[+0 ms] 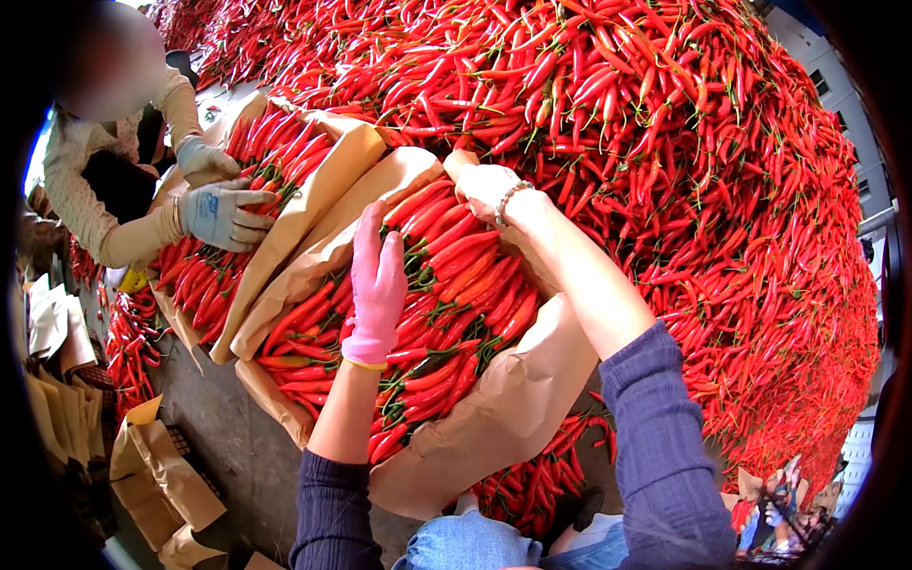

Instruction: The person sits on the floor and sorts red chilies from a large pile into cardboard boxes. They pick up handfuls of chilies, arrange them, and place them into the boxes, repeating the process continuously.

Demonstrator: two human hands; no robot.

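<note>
Rows of red chili peppers, stems turned inward, fill a container lined with brown kraft paper in front of me. My left hand, in a pink knit glove, lies over the left part of these peppers, its palm down and fingers extended. It appears to rest on them and grips nothing. At the far corner, my bare right hand, with a beaded bracelet on its wrist, pinches the paper liner's edge. The container's walls are hidden by paper.
A large heap of loose red chilies rises ahead and right. Close on the left, a co-worker's gloved hand touches peppers in another paper-lined container. Paper-lined crates and loose peppers are at left. Other people are at lower right.
</note>
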